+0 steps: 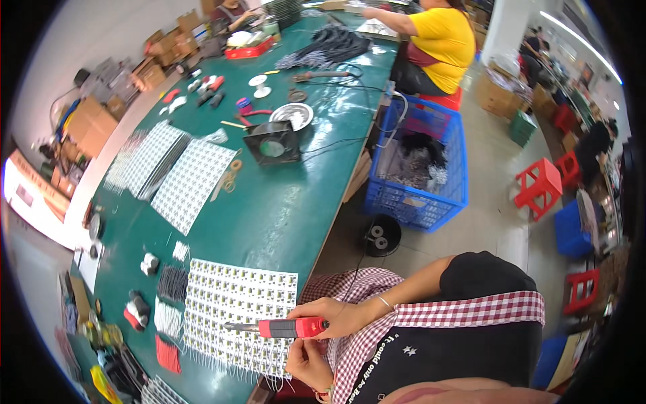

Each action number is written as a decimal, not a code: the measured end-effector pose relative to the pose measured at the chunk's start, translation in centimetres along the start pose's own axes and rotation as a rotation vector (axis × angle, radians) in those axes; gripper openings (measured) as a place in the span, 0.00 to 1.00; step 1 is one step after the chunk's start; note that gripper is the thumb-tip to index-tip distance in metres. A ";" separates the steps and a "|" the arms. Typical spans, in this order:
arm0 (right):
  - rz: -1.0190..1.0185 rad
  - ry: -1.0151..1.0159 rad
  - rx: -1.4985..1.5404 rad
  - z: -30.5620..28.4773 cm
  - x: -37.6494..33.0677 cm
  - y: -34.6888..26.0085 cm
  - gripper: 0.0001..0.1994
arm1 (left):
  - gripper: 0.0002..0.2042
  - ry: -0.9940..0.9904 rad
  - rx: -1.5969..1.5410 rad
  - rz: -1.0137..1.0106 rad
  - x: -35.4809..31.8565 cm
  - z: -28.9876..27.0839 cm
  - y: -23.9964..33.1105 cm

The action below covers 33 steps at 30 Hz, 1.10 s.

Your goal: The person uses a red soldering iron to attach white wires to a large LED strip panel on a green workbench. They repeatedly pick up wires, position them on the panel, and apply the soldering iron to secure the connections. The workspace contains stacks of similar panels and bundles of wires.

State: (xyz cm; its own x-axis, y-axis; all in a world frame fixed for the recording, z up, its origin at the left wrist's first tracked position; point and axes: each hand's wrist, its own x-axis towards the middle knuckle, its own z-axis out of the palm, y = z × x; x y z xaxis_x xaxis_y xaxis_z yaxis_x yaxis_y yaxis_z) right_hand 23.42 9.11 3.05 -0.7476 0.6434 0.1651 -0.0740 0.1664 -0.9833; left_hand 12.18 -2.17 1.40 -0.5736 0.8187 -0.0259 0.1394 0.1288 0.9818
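Note:
My right hand (330, 315) is wrapped round a red-and-black soldering iron (291, 328). Its narrow metal tip points left, over a white sheet of small circuit boards (232, 296) set in rows. Close below it, my left hand (309, 363) is closed at the sheet's near edge, its fingertips pinched; what they hold, if anything, is too small to make out. Thin white wires hang along the sheet's lower edge. Beside the sheet lie bundles of cut wire: black (173, 283), white (168, 318) and red (168, 354).
More board sheets (195, 178) lie farther up the green table (282, 222). A small black fan (272, 143) stands near a white bowl (291, 116). A blue crate (417, 202) and black bin (382, 236) are beside the table. A person in yellow (441, 47) sits at the far end.

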 end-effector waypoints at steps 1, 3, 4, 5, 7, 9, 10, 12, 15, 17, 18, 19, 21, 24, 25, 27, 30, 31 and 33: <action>-0.028 -0.024 -0.004 0.2 0.1 0.0 0.24 | 0.08 0.004 0.006 -0.035 -0.2 -0.3 0.5; -0.095 -0.058 -0.007 0.5 0.3 0.3 0.24 | 0.08 0.018 0.003 -0.084 -0.6 -0.6 0.3; -0.102 -0.070 -0.012 0.6 0.4 0.2 0.24 | 0.08 0.028 0.010 -0.091 -0.8 -0.8 0.3; -0.108 -0.079 -0.017 0.6 0.5 0.1 0.24 | 0.08 0.034 0.017 -0.098 -0.9 -0.9 0.3; -0.101 -0.101 -0.022 0.6 0.6 0.0 0.25 | 0.08 0.044 0.018 -0.115 -1.0 -1.0 0.3; -0.071 -0.118 -0.021 0.6 0.6 -0.3 0.25 | 0.08 0.052 0.005 -0.133 -1.0 -1.1 0.3; -0.052 -0.121 -0.024 0.6 0.5 -0.4 0.25 | 0.08 0.034 0.012 -0.126 -1.0 -1.1 0.4; -0.064 -0.104 -0.050 0.6 0.4 0.2 0.24 | 0.07 -0.006 0.028 -0.112 -0.8 -1.0 1.0; -0.049 -0.073 -0.039 0.7 0.1 0.7 0.24 | 0.06 -0.098 0.053 -0.057 -0.6 -0.9 1.1; -0.035 -0.075 -0.030 0.5 0.1 0.7 0.24 | 0.06 -0.113 0.068 -0.041 -0.5 -1.0 0.9; -0.042 -0.070 -0.029 0.4 0.0 0.6 0.24 | 0.06 -0.121 0.076 -0.033 -0.5 -1.0 0.9; -0.050 -0.066 -0.031 0.4 0.1 0.5 0.24 | 0.06 -0.110 0.072 -0.058 -0.5 -1.0 1.0; -0.043 -0.071 -0.021 0.5 0.1 0.4 0.24 | 0.06 -0.086 0.064 -0.108 -0.6 -0.9 1.2; -0.009 -0.072 0.012 0.4 0.1 0.4 0.24 | 0.06 -0.089 0.104 -0.105 -0.7 -1.3 0.6; -0.004 -0.066 0.020 0.4 0.1 0.5 0.24 | 0.06 -0.077 0.097 -0.107 -0.6 -1.2 0.7; 0.034 -0.067 0.036 0.3 0.2 0.5 0.24 | 0.07 -0.053 0.084 -0.110 -0.7 -0.9 1.0; 0.077 -0.050 0.041 0.0 0.4 0.3 0.26 | 0.08 0.000 0.095 -0.144 -0.7 -0.7 1.7; 0.057 -0.014 0.024 0.0 0.4 0.3 0.26 | 0.07 -0.007 0.115 -0.137 -0.6 -0.9 1.5; 0.025 0.050 0.048 -0.2 0.5 0.2 0.24 | 0.07 -0.022 0.156 -0.124 -0.6 -1.4 0.9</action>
State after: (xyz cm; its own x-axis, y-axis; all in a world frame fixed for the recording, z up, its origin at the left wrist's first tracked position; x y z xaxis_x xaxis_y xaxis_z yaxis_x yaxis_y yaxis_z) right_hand 23.16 9.63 2.93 -0.7156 0.6837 0.1432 -0.0884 0.1148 -0.9894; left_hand 11.51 -3.31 2.51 -0.5764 0.8032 -0.1506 0.1933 0.3130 0.9299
